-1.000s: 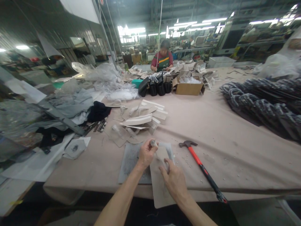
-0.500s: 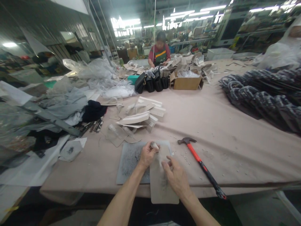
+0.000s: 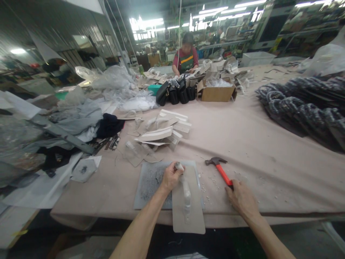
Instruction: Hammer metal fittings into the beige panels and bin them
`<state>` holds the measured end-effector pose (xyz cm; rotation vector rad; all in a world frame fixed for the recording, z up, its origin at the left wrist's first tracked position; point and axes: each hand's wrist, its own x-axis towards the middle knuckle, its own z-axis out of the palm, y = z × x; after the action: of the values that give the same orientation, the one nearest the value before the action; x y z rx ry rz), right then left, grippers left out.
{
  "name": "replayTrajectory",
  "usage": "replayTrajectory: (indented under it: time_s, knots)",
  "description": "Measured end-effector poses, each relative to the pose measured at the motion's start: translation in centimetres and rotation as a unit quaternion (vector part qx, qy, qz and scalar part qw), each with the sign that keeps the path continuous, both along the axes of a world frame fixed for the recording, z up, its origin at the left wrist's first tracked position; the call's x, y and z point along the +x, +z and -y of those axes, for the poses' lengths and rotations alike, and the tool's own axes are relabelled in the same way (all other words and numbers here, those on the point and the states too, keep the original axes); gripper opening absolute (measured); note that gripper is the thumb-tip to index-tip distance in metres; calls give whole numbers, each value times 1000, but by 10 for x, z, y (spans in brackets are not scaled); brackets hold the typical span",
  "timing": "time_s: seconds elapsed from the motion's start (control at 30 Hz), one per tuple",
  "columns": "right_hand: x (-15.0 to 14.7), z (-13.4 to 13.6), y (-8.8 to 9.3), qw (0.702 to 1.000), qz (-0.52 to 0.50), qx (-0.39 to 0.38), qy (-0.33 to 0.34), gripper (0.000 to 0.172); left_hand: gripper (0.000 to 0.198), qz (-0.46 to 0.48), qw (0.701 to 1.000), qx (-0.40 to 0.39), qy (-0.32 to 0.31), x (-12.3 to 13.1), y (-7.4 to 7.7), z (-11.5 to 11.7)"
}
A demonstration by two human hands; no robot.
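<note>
My left hand (image 3: 171,177) is closed around a short, pale cylindrical tool with a flat grey top (image 3: 179,166), held upright at the upper end of a beige panel (image 3: 180,212). Along that panel runs a strap wrapped in clear plastic (image 3: 187,194). The panel lies partly over a grey, heavily pitted board (image 3: 149,187) and sticks out past the table's front edge. To the right, my right hand (image 3: 241,198) is wrapped around the handle of a claw hammer (image 3: 223,174); its red shaft and dark head point away from me, and the grip end is hidden under the hand.
Beyond the board lies a pile of beige panels (image 3: 159,135). Black bags (image 3: 175,94) and a cardboard box (image 3: 217,94) stand farther back. Dark plastic-wrapped handles (image 3: 302,108) fill the right side. Across the table (image 3: 237,136) sits a co-worker (image 3: 185,59). Small bits lie beside the board.
My right hand has left the beige panel, moved right and closed on the hammer's handle. My left hand stays at the panel's upper end with the cylindrical tool.
</note>
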<state>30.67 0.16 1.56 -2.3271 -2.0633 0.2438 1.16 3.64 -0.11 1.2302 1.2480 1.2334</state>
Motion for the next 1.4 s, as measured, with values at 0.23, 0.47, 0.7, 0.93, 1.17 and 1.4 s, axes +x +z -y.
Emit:
replayTrajectory:
  time_s: [0.23, 0.47, 0.7, 0.93, 1.17, 1.4]
  knots:
    - [-17, -16, 25, 900, -398, -138, -106, 6, 14, -73, 996, 38, -36, 0, 6, -2]
    - [-62, -8, 87, 877, -475, -42, -59, 30, 7, -173, 978, 76, -87, -2, 15, -1]
    - [-75, 12, 105, 966, -146, 103, 187, 25, 9, -196, 972, 101, -77, -1, 10, 2]
    - [-78, 7, 169, 920, -158, 304, 188, 30, 8, -179, 972, 125, -83, -2, 7, 3]
    - [-81, 20, 107, 940, -111, 205, 250, 28, 19, -189, 972, 116, -76, -2, 2, 2]
    - [-46, 7, 68, 982, -80, -71, 153, 27, 26, -176, 970, 145, -78, -5, 0, -1]
